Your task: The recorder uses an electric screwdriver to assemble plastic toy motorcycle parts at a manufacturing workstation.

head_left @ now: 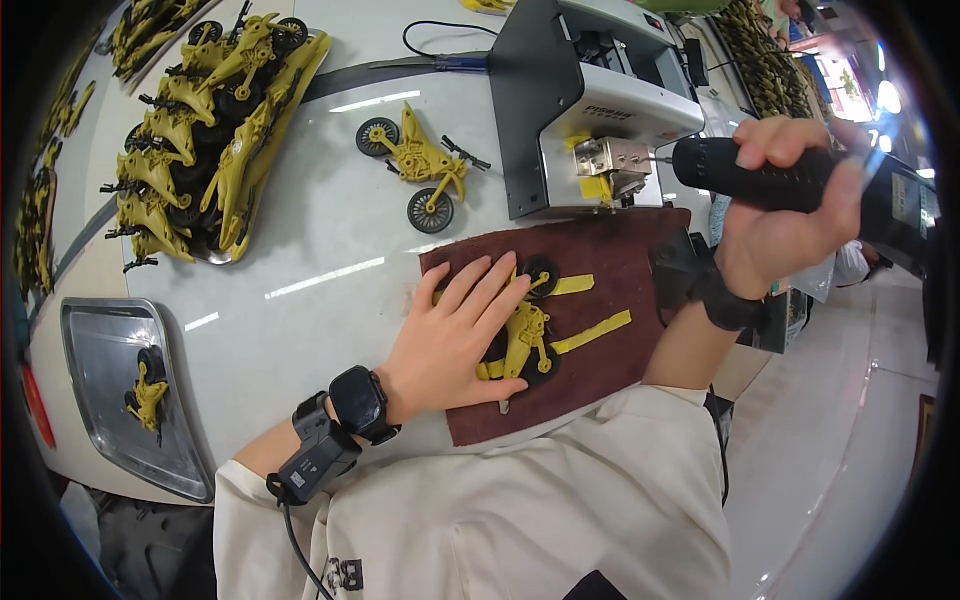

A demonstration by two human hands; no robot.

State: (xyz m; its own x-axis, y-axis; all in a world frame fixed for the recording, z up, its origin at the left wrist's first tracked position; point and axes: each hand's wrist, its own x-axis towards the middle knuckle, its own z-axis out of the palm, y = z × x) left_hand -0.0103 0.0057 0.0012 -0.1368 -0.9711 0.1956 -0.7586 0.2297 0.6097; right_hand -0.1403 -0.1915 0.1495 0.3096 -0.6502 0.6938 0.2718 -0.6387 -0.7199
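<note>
My left hand [445,335] lies flat with its fingers spread over a yellow-and-black toy motorcycle [524,335], pressing it against a brown mat [625,375]. The hand hides part of the toy; its wheels and yellow frame show to the right of the fingers. Wrapped in my right hand [790,215] is a black electric screwdriver [745,172], held level. Its thin bit points left at the metal block [615,160] on the front of a screw feeder [535,125]; whether they touch I cannot tell. Yellow tape strips [595,332] lie on the mat.
Another toy motorcycle [425,160] lies beyond my left hand. At the far left, a heaped tray [305,75] carries several more motorcycles and yellow parts. A metal tray [100,400] at the near left holds one small yellow-and-black assembly [148,395]. A cable [445,22] runs behind the feeder.
</note>
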